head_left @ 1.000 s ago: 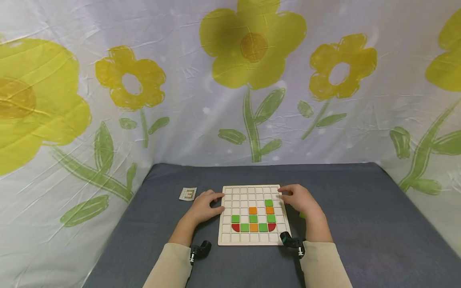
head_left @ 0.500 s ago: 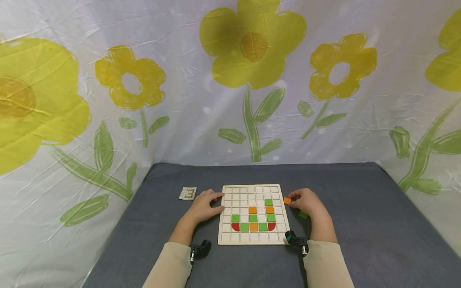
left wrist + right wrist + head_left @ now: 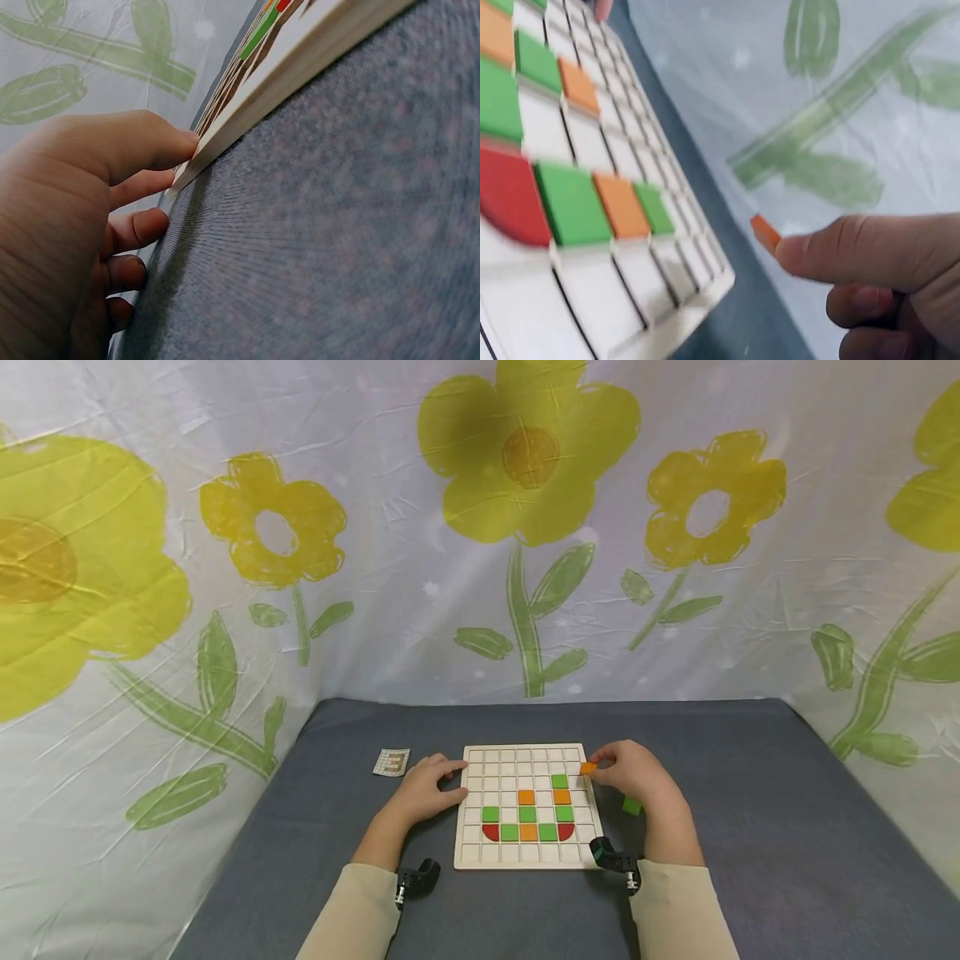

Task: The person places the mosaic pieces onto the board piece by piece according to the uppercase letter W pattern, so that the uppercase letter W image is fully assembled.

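Note:
A pale wooden grid board (image 3: 491, 760) lies on the dark cloth. Green, orange and red tiles sit in its lower and right cells, among them a green tile (image 3: 559, 782) at the top of the right-hand column. My left hand (image 3: 422, 793) touches the board's left edge with thumb and index finger spread apart; the other fingers are loosely bent. Between thumb and fingers, my right hand (image 3: 639, 777) pinches an orange tile (image 3: 766, 234) by the board's upper right edge. In the right wrist view that tile is held tilted, apart from the board.
A small card (image 3: 392, 762) with a printed grid pattern lies left of the board. Beside the right wrist is a loose green tile (image 3: 632, 806), partly hidden by the hand. A flowered curtain (image 3: 390, 610) hangs behind the table.
My right hand first moved off the board's upper right edge to the right, where an orange tile showed in its fingers. Now it is back at the edge with it. The left hand stays put.

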{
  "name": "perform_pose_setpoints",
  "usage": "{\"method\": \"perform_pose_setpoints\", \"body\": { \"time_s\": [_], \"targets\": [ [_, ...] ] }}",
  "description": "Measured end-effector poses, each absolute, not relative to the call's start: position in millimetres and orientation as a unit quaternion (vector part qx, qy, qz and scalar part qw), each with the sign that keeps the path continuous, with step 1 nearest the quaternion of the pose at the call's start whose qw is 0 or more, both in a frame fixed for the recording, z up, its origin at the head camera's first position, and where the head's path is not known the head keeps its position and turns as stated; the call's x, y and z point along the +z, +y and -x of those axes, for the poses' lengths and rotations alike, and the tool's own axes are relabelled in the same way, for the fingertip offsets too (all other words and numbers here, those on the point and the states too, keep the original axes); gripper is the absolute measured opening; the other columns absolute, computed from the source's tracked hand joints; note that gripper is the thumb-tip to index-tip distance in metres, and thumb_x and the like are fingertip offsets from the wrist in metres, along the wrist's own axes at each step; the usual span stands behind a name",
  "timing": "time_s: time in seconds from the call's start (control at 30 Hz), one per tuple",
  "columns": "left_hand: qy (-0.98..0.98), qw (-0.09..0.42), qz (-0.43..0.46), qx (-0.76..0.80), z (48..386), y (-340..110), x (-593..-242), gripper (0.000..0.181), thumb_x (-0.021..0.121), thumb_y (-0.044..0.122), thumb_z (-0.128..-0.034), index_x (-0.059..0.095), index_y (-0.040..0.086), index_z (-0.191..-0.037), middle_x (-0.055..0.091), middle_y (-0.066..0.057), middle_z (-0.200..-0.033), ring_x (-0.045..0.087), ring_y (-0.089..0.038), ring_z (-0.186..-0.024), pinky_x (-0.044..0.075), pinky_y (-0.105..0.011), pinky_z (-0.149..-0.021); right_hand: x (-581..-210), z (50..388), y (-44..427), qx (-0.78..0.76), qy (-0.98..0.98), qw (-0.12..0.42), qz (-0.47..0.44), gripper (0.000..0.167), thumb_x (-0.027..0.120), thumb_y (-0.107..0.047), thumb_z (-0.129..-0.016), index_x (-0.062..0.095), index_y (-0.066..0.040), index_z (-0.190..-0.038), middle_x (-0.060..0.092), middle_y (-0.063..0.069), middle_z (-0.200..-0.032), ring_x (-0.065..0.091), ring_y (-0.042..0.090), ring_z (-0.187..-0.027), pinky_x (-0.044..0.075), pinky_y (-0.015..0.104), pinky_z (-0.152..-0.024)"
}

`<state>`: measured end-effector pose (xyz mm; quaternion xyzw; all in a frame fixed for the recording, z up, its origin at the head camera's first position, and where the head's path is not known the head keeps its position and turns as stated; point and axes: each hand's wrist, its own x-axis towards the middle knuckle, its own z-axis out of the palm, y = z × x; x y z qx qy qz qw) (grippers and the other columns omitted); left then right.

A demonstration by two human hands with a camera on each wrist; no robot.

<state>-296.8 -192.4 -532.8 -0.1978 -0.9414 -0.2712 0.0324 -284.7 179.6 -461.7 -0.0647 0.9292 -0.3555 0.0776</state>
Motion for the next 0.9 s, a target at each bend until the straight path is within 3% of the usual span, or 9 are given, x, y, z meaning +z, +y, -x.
{"method": "perform_pose_setpoints", "body": {
  "time_s": [0.1, 0.23, 0.5, 0.8, 0.9],
  "targets": [
    [-0.942, 0.032, 0.195, -0.271, 297, -192, -533, 0.047, 0.074, 0.034, -0.0929, 0.068, 0.018, -0.137, 0.051, 0.006, -0.093, 0.044, -0.016, -0.084, 0.037, -0.041, -0.077, -450, 280, 165, -0.363, 0.925, 0.071, 0.085, 0.031, 0.072, -0.016, -0.092, 0.073, -0.001, -0.12, 0.058, 0.01, -0.089, 0.046, 0.02, -0.067, 0.041, 0.036, -0.062],
    [-0.944, 0.033, 0.193, -0.266, 297, -192, -534, 0.047, 0.074, 0.035, -0.0925, 0.069, 0.019, -0.137, 0.05, 0.006, -0.093, 0.043, -0.016, -0.084, 0.037, -0.04, -0.076, -440, 274, 141, -0.361, 0.923, 0.048, 0.123, 0.026, 0.072, -0.016, -0.093, 0.074, -0.005, -0.117, 0.048, 0.007, -0.082, 0.038, 0.018, -0.065, 0.034, 0.035, -0.061],
    [-0.944, 0.033, 0.191, -0.267, 296, -192, -532, 0.048, 0.075, 0.034, -0.0922, 0.069, 0.018, -0.137, 0.049, 0.006, -0.092, 0.042, -0.016, -0.084, 0.035, -0.04, -0.076, -443, 267, 90, -0.365, 0.913, 0.036, 0.179, 0.018, 0.075, -0.016, -0.091, 0.078, -0.01, -0.108, 0.043, -0.001, -0.07, 0.034, 0.014, -0.059, 0.03, 0.033, -0.059],
    [-0.946, 0.027, 0.191, -0.261, 297, -191, -532, 0.048, 0.075, 0.035, -0.0922, 0.068, 0.018, -0.137, 0.05, 0.006, -0.093, 0.044, -0.016, -0.085, 0.037, -0.039, -0.076, -467, 264, 54, -0.349, 0.912, 0.066, 0.204, 0.024, 0.073, -0.015, -0.088, 0.079, -0.009, -0.111, 0.036, -0.005, -0.056, 0.028, 0.011, -0.049, 0.023, 0.029, -0.051],
    [-0.945, 0.03, 0.194, -0.262, 297, -192, -532, 0.048, 0.075, 0.034, -0.092, 0.069, 0.018, -0.136, 0.05, 0.006, -0.093, 0.044, -0.016, -0.084, 0.037, -0.039, -0.075, -473, 261, 45, -0.337, 0.916, 0.069, 0.206, 0.024, 0.071, -0.013, -0.086, 0.079, -0.007, -0.108, 0.042, -0.006, -0.053, 0.029, 0.01, -0.047, 0.024, 0.028, -0.049]
  ]
}}
